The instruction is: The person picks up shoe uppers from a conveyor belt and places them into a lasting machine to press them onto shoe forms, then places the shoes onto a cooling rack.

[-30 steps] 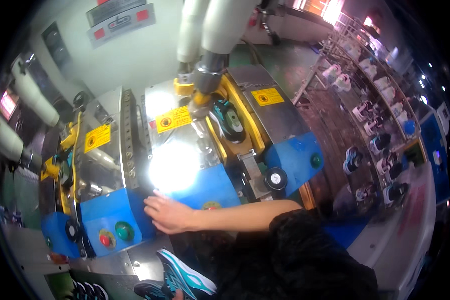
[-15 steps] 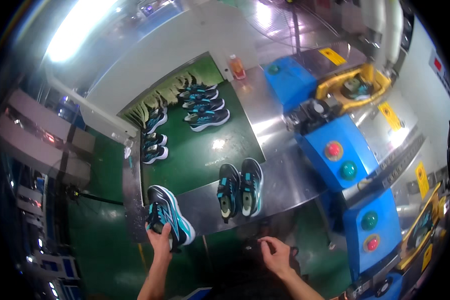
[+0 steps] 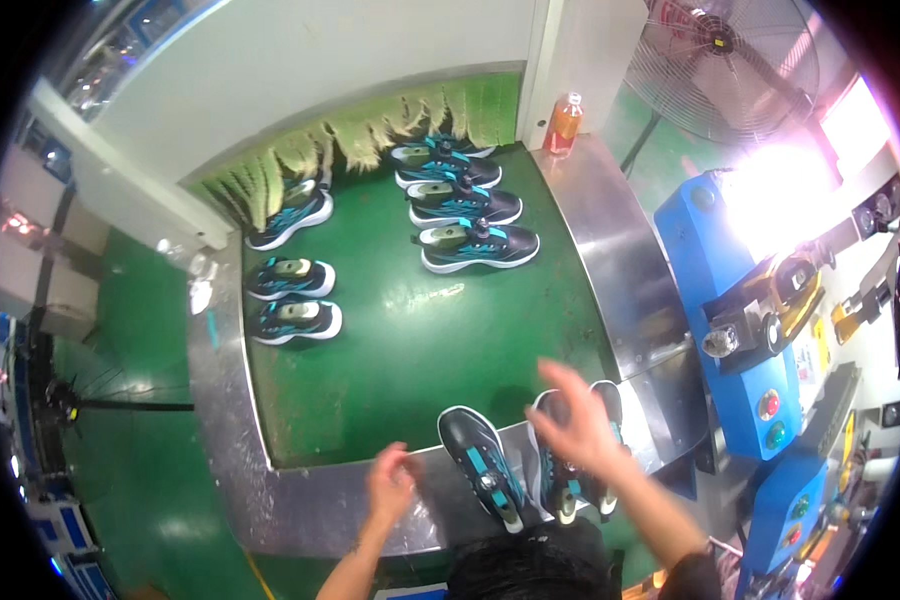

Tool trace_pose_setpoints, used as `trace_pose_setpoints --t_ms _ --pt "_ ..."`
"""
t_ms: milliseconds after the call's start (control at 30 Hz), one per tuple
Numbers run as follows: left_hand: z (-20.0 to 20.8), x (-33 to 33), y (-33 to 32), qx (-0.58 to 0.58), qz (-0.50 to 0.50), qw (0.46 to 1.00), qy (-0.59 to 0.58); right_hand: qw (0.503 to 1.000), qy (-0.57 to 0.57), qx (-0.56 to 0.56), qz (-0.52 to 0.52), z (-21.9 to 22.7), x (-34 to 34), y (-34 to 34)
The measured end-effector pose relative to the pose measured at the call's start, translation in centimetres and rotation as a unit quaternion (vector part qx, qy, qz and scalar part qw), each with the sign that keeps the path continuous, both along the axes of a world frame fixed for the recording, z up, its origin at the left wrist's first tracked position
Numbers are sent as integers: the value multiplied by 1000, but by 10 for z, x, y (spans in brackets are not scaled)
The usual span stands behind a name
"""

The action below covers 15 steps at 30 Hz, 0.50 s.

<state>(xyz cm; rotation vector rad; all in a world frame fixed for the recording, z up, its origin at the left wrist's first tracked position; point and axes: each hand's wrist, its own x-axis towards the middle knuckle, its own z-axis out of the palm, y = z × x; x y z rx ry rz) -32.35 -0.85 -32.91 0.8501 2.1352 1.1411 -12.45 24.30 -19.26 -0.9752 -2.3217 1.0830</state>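
Observation:
Three black sneakers with turquoise trim stand side by side at the near steel edge, toes pointing away from me. The left sneaker [image 3: 477, 462] stands slightly apart from the middle sneaker [image 3: 544, 470] and the right sneaker [image 3: 607, 405]. My right hand [image 3: 578, 428], somewhat blurred, hovers over the middle and right sneakers with its thumb and fingers apart. It partly covers them, and I cannot tell whether it touches them. Left of the sneakers, my left hand [image 3: 392, 488] is above the steel edge, empty, with loosely bent fingers.
A green conveyor belt [image 3: 390, 370] carries several matching sneakers [image 3: 480, 246] in two rows, some under a fringed green curtain [image 3: 370, 135]. An orange drink bottle [image 3: 564, 125] stands on the steel frame [image 3: 610, 230]. Blue machines with buttons [image 3: 752, 385] are right; a fan [image 3: 720, 45] stands behind.
The sneaker my left hand held now stands left of the other two, and that hand is empty. My right hand has moved forward over the pair. The view has shifted toward the belt.

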Motion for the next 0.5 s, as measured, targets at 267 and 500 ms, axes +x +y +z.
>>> trace_pose_setpoints --t_ms 267,500 --pt "-121 -152 -1 -18 109 967 228 878 -305 295 222 -120 -262 239" --pt "-116 -170 -35 -14 140 959 247 937 -263 217 70 -138 -254 164"
